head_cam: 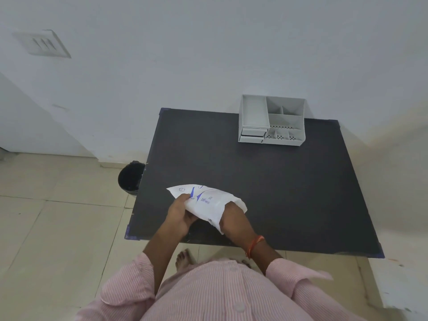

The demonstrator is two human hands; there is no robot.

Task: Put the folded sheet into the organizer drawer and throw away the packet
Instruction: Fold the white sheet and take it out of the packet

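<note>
Both my hands are on the white packet (209,202), held above the near left part of the dark table (266,181). My left hand (179,213) is closed on its left end, thumb on top over the blue print. My right hand (234,218) is at the packet's right end; its fingers are hidden by the wrapper, so I cannot tell whether they grip the outside or reach within. No folded sheet shows outside the packet. The grey organizer (272,121) sits at the far edge against the wall, its small drawers (252,135) at the lower left front. A black bin (130,178) stands on the tiled floor just beside the table's left edge.
</note>
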